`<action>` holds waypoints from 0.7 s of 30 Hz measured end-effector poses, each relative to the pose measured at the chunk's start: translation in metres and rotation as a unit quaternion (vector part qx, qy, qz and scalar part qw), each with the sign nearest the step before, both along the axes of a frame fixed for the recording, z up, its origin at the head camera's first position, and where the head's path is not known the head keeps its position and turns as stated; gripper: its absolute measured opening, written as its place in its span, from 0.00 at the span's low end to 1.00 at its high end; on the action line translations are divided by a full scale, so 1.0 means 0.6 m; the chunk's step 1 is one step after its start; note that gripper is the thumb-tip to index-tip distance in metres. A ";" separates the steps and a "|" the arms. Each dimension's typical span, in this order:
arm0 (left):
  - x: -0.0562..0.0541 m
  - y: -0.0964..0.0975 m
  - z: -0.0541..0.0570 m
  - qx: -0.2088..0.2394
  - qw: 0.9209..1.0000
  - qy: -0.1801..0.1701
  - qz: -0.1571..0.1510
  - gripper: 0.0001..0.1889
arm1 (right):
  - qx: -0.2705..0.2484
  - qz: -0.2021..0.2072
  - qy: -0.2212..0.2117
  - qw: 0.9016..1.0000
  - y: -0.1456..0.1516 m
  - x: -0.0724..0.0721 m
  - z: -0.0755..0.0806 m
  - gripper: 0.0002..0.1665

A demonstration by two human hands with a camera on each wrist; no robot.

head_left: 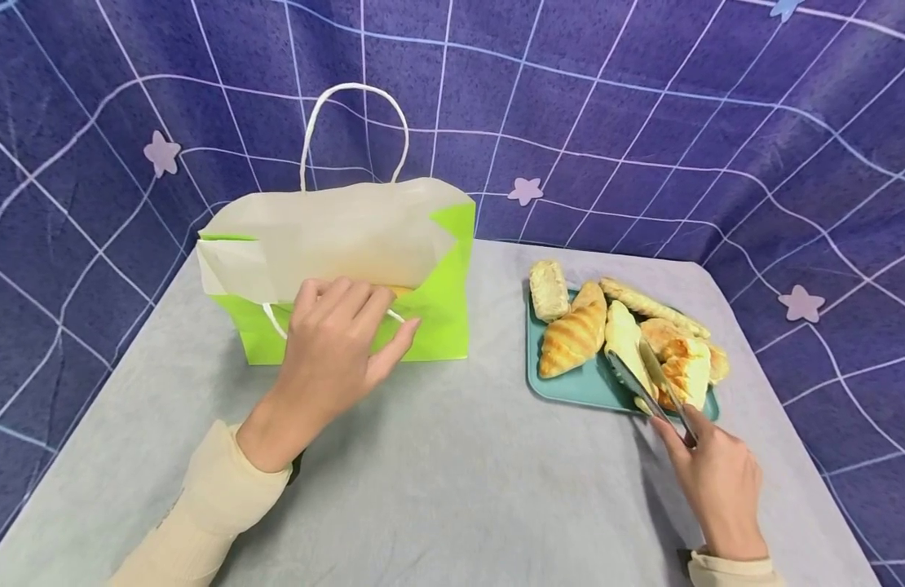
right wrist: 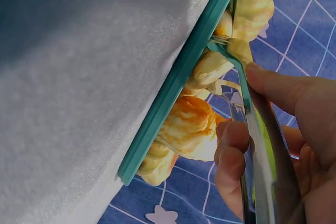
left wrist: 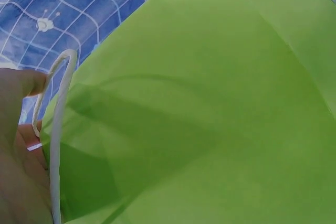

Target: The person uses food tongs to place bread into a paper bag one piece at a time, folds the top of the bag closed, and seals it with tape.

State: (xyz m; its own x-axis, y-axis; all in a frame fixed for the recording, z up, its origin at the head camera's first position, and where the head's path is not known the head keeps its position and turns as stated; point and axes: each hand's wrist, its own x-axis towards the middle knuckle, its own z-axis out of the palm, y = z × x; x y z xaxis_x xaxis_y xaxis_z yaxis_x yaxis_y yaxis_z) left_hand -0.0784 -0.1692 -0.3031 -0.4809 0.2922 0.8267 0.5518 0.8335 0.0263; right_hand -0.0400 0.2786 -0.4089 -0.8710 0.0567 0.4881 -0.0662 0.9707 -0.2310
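Observation:
My left hand (head_left: pixel 335 346) grips the front rim of a lime-green paper bag (head_left: pixel 445 318), fingers bent over the edge. One white rope handle (head_left: pixel 355 86) arches up behind the bag's opening; the front handle (left wrist: pixel 59 119) runs beside the left hand in the left wrist view. My right hand (head_left: pixel 722 485) holds metal tongs (right wrist: pixel 265 150), their tips apart on either side of a long pale bread roll (head_left: pixel 623 330). The roll lies on a teal tray (head_left: pixel 579 390) among other breads. Something yellowish shows at the bag's mouth, mostly hidden.
Around the roll on the tray are a croissant (head_left: pixel 570 342), a pale block-shaped bread (head_left: pixel 548 289), a long twisted bread (head_left: pixel 654 306) and a browned square bun (head_left: pixel 689 367). A grey-white cloth (head_left: pixel 452 473) covers the table. Behind it hangs a blue grid-patterned curtain (head_left: pixel 614 122).

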 end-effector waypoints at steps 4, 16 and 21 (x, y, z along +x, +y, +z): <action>0.000 -0.001 0.000 -0.002 1.000 0.002 0.001 0.14 | -0.001 0.008 0.005 1.000 0.000 0.001 -0.001 0.18; -0.001 -0.003 -0.005 -0.001 1.000 0.001 -0.001 0.13 | -0.013 0.014 0.040 0.999 0.004 0.008 -0.007 0.17; -0.001 -0.005 -0.004 0.000 1.000 0.004 0.003 0.13 | -0.027 -0.002 0.052 0.998 0.006 0.011 -0.001 0.19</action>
State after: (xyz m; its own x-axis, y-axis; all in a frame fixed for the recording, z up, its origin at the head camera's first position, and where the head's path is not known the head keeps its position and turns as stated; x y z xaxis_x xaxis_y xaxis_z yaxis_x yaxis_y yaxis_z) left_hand -0.0788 -0.1720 -0.3057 -0.4753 0.2893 0.8309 0.5476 0.8364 0.0220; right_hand -0.0334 0.2820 -0.4094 -0.8150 0.0889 0.5726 -0.0882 0.9576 -0.2744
